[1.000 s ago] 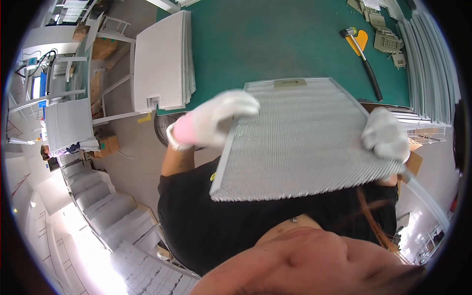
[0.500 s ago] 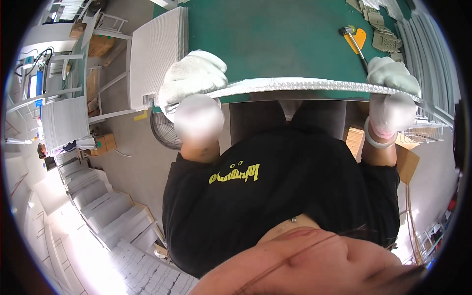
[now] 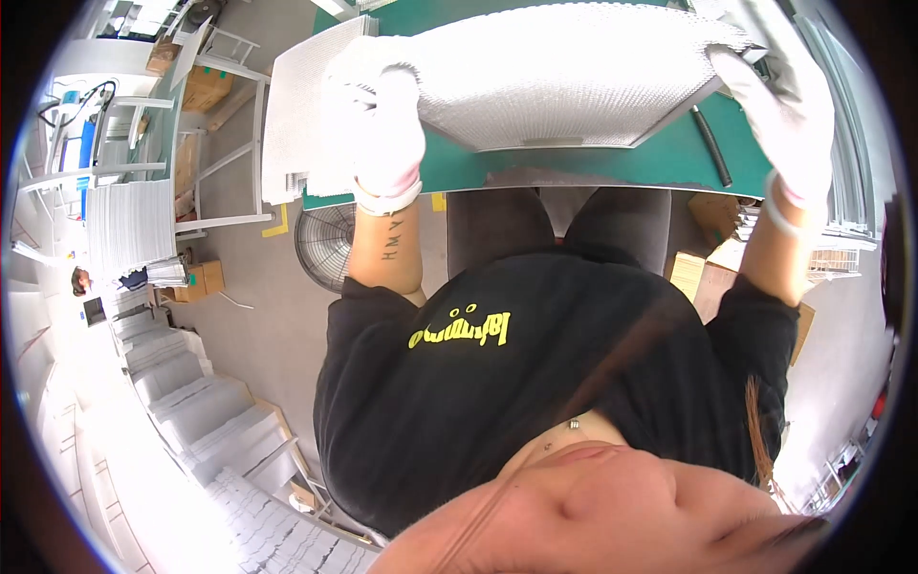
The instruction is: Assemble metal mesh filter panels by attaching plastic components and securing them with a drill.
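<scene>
A silver-white sheet with a fine dimpled or mesh texture [image 3: 574, 81] is tilted up above the green work table [image 3: 660, 167]. White gloves cover both hands. My left hand [image 3: 382, 120] is closed on the sheet's left end, its fingers curled at the edge. At the other end, my right hand [image 3: 789, 105] grips the right corner, with the thumb on the near side. Below that corner lies the black handle of a hammer [image 3: 710, 143]; the sheet hides its head.
A stack of similar pale textured sheets [image 3: 304, 105] stands at the table's left edge. Long grey strips or panels [image 3: 846, 105] line the right side. On the floor are a round fan [image 3: 325, 244] and cardboard boxes [image 3: 206, 282]. A white-framed rack [image 3: 258, 153] stands at left.
Both hands have moved farther from my body and raised the sheet. It was seen edge-on along the table's near side; now its broad face shows, covering the hammer's head.
</scene>
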`<state>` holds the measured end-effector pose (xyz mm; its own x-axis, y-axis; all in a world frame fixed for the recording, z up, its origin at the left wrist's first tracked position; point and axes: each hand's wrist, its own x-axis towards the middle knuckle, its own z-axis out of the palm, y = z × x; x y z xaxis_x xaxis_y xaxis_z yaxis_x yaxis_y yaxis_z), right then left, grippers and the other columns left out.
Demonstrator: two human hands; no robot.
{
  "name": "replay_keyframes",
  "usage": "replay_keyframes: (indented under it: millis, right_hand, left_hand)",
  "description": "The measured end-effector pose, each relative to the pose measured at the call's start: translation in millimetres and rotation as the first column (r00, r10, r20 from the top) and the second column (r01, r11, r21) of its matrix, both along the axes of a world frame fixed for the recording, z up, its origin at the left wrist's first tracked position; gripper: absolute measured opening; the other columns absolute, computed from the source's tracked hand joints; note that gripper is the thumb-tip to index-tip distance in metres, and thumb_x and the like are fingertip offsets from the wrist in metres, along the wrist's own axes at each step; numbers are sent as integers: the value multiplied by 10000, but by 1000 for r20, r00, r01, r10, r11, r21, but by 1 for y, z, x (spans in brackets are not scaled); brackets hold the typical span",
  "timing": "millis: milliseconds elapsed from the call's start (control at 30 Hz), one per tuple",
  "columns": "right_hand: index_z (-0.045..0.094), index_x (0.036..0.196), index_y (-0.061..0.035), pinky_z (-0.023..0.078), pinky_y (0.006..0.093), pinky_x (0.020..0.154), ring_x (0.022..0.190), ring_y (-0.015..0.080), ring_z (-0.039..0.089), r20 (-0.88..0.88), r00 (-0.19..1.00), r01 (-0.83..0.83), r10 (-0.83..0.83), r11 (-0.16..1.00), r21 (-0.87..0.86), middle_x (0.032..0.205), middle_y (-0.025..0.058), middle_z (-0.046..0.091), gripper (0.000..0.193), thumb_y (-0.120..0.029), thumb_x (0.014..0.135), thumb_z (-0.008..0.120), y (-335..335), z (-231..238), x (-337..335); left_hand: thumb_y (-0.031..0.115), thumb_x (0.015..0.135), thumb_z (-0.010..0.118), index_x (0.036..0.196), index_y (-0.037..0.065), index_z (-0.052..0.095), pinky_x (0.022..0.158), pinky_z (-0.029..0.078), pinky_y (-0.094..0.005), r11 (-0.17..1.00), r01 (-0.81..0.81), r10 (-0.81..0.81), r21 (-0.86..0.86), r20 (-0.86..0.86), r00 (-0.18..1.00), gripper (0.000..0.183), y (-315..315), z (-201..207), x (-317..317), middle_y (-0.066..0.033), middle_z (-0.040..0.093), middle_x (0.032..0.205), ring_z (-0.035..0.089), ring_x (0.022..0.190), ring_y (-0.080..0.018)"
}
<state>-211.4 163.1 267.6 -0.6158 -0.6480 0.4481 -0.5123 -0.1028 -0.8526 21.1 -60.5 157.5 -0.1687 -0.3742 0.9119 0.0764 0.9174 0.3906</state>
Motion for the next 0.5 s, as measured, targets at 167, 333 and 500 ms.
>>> replay_keyframes:
  millis: [167, 333, 500]
  right_hand:
    - [705, 1101, 15, 531, 311, 702, 782, 203, 676, -564, 708, -339, 424, 906, 254, 919, 101, 697, 255, -79, 869, 751, 12, 32, -13]
    - [593, 1348, -57, 524, 304, 864, 980, 222, 660, -604, 524, -261, 601, 788, 558, 1171, 120, 678, 525, 77, 848, 677, 13, 34, -54]
    - [653, 1163, -43, 525, 320, 800, 864, 252, 633, -744, 347, -234, 571, 821, 522, 973, 114, 660, 312, 0, 855, 671, -10, 45, -19]
  left_hand:
    - [83, 885, 682, 1042, 8, 659, 726, 478, -313, 986, -148, 159, -83, 154, 975, 176, 4, -5, 12, -115, 648, 969, 605, 843, -215]
    - [46, 837, 735, 954, 14, 690, 712, 494, -353, 963, 72, -18, -259, 206, 978, 129, 10, 18, 8, -95, 669, 924, 614, 824, -244]
    - [25, 843, 720, 965, 29, 691, 644, 474, -275, 968, 16, 47, -250, 245, 968, 126, 22, 48, 10, -66, 656, 899, 610, 770, -161]
